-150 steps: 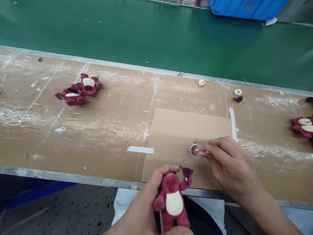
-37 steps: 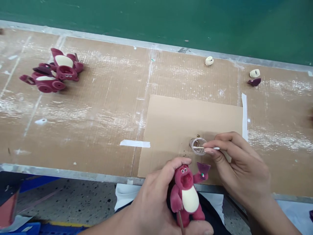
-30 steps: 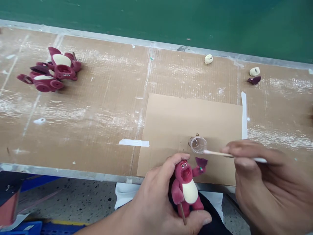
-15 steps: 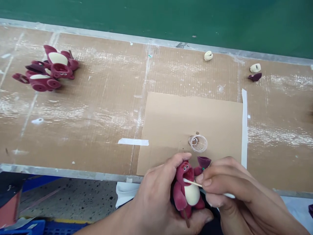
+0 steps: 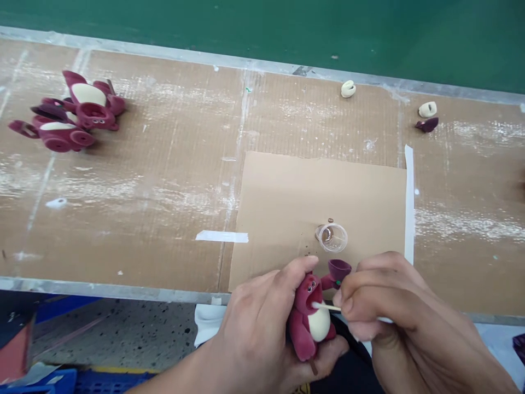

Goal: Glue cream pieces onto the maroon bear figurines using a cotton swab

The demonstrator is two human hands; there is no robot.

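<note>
A second ago the cotton swab (image 5: 328, 307) was by the clear cup's rim; now one white tip is at the lower part of the gaping mouth of the maroon bear figure (image 5: 320, 326). Compared with half a second ago, the tip sits farther along the mouth's lower edge and the bear is turned slightly. The bear remains in the left hand (image 5: 256, 317), in front of the counter (image 5: 172, 180); that hand's fingers (image 5: 302, 267) are curled around its head and lower body. The right hand (image 5: 394, 303) has its fingers pinched together on the swab's stick.

Three bears can be counted clearly: the held one, plus an upper bear (image 5: 91, 97) and a lower bear (image 5: 59, 135) lying against each other on the far left. Toward the back are two cream pieces, one alone (image 5: 348, 89) and another (image 5: 427, 109) just beside one dark purple piece (image 5: 429, 125).

One clear cup (image 5: 346, 237) stands on the cardboard sheet (image 5: 283, 191); something brownish shows low inside, too indistinct to identify. Two strips of white tape, left (image 5: 222, 236) and right (image 5: 409, 202), lie at the sheet's edges.
</note>
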